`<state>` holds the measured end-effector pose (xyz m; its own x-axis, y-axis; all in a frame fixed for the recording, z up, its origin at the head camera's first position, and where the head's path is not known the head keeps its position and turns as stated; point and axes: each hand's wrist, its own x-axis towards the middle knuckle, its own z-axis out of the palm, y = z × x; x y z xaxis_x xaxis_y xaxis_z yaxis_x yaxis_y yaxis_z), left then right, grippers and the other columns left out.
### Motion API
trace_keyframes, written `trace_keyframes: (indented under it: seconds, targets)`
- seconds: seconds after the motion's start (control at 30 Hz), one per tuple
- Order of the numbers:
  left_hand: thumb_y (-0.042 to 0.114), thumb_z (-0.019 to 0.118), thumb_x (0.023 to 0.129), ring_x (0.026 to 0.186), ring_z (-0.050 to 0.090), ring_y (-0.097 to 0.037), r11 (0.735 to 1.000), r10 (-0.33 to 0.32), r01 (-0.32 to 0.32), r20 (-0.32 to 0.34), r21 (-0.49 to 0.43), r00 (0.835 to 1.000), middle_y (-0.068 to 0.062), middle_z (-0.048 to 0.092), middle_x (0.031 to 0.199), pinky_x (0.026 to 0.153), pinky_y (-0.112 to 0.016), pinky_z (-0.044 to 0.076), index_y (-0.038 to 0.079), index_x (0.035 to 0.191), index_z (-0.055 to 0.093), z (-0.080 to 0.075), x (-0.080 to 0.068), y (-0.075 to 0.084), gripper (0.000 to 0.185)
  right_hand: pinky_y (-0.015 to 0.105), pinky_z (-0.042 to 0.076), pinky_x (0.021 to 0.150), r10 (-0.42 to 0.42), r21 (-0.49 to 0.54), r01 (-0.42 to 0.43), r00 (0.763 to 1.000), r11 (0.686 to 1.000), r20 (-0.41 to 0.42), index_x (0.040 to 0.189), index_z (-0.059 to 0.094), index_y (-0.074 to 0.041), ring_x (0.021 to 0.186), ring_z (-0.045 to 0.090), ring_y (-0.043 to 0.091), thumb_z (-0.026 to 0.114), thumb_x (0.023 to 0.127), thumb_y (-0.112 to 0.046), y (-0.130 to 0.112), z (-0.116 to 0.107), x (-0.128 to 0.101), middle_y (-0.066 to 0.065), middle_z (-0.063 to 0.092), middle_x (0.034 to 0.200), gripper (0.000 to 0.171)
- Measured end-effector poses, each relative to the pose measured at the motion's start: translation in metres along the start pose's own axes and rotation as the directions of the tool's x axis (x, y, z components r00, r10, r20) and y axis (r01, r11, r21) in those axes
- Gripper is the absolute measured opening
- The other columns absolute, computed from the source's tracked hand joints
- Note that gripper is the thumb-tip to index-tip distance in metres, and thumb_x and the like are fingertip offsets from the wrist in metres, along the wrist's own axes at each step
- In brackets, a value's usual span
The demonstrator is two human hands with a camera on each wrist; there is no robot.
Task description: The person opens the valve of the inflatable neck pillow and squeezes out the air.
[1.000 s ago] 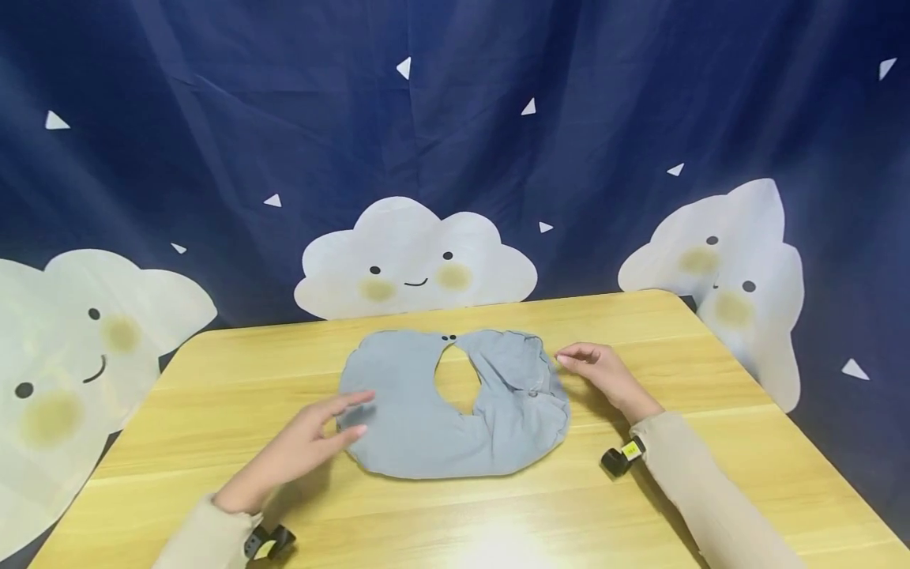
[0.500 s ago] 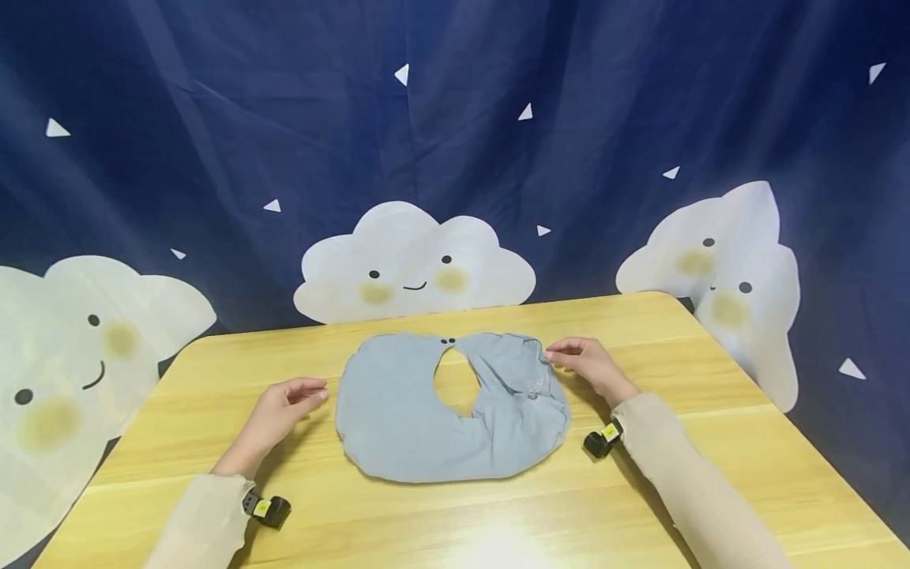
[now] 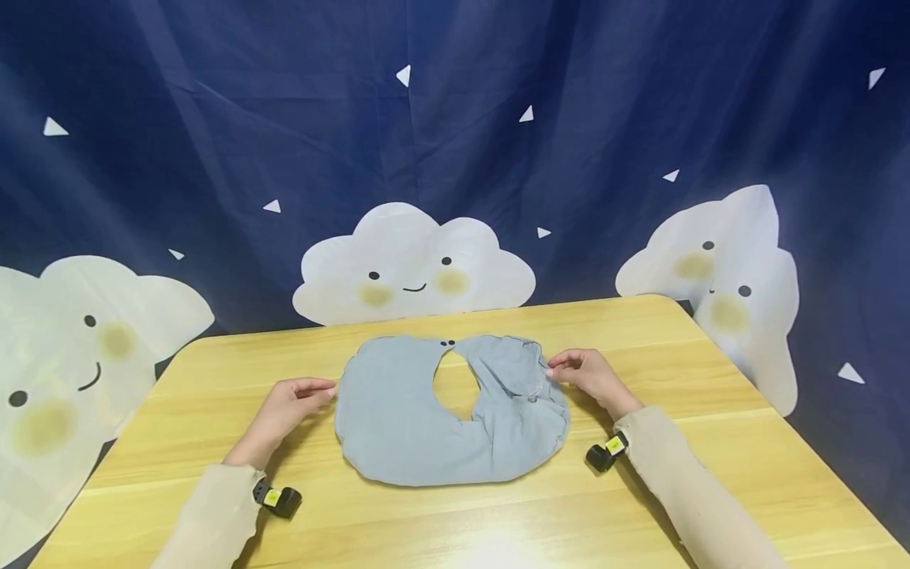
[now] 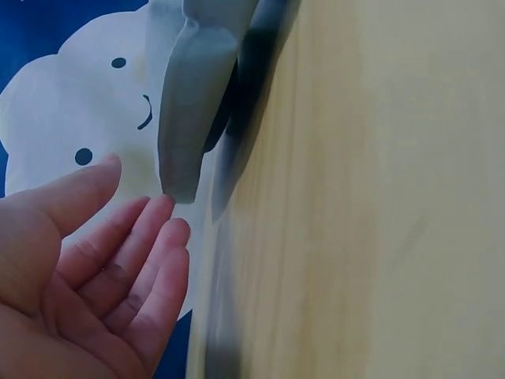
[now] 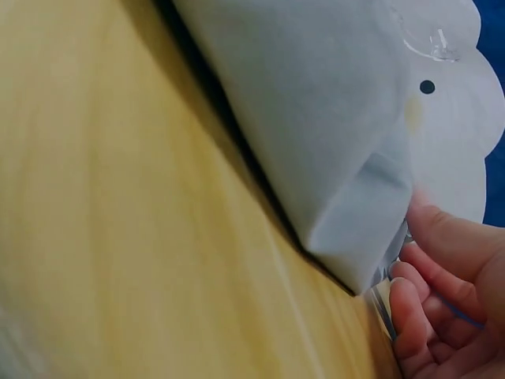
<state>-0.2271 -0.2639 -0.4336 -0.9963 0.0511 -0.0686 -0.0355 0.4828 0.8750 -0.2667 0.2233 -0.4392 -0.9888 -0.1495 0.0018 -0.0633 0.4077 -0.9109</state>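
Observation:
A grey-blue inflatable neck pillow point(image 3: 408, 419) lies flattish on the table, its right side wrinkled. Two dark snaps point(image 3: 447, 343) meet at the top of its neck hole, and a small clear valve point(image 3: 533, 397) shows on the right part. At the left edge, my left hand point(image 3: 287, 411) has its fingertips right by the fabric; the left wrist view shows the thumb spread away from loosely bent fingers point(image 4: 130, 272). On the opposite side my right hand point(image 3: 593, 379) pinches the pillow's right edge, thumb point(image 5: 450, 237) on the near face and fingers curled behind.
The light wooden table point(image 3: 398, 529) carries the pillow, with its far edge against a dark blue curtain point(image 3: 455, 118) printed with smiling clouds. Both wrists wear black straps with small cameras point(image 3: 283, 501).
My left hand has drawn back from over the pillow's left part, then come in again to its left edge. The right hand has moved slightly left onto the right edge.

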Motion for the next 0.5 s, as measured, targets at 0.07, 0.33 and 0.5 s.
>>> trace_keyframes:
  seconds: [0.07,0.33,0.5]
  targets:
    - [0.026,0.067,0.089,0.086,0.061,0.0,1.0,-0.001,0.001,0.002,-0.031,1.0,-0.018,0.064,0.117,0.074,-0.023,0.052,-0.004,0.118,0.063,0.001,0.0,-0.002,0.042,0.019,0.047,0.059,-0.006,-0.002,0.006,1.0,1.0,-0.003,0.101,0.065,0.012,0.07,0.057,0.008,0.073,0.08,-0.006,0.006,0.001,0.002,0.014,0.068,0.084,0.029]
    - [0.022,0.071,0.085,0.089,0.06,0.004,0.996,-0.016,0.014,-0.014,-0.086,1.0,-0.016,0.064,0.117,0.076,-0.018,0.05,-0.004,0.117,0.064,0.005,0.001,-0.008,0.042,0.018,0.049,0.063,-0.008,-0.019,0.008,1.0,1.0,0.013,0.101,0.065,0.009,0.071,0.061,0.009,0.076,0.078,-0.008,0.013,0.003,0.004,0.008,0.069,0.082,0.031]
    - [0.02,0.074,0.082,0.092,0.058,0.007,0.995,0.002,-0.005,-0.026,-0.095,1.0,-0.017,0.065,0.115,0.077,-0.017,0.05,-0.004,0.116,0.065,0.007,0.002,-0.012,0.042,0.019,0.048,0.058,-0.023,-0.04,0.024,0.999,0.999,0.023,0.095,0.063,0.009,0.069,0.059,0.011,0.076,0.078,-0.008,0.013,0.004,0.002,0.007,0.066,0.079,0.028]
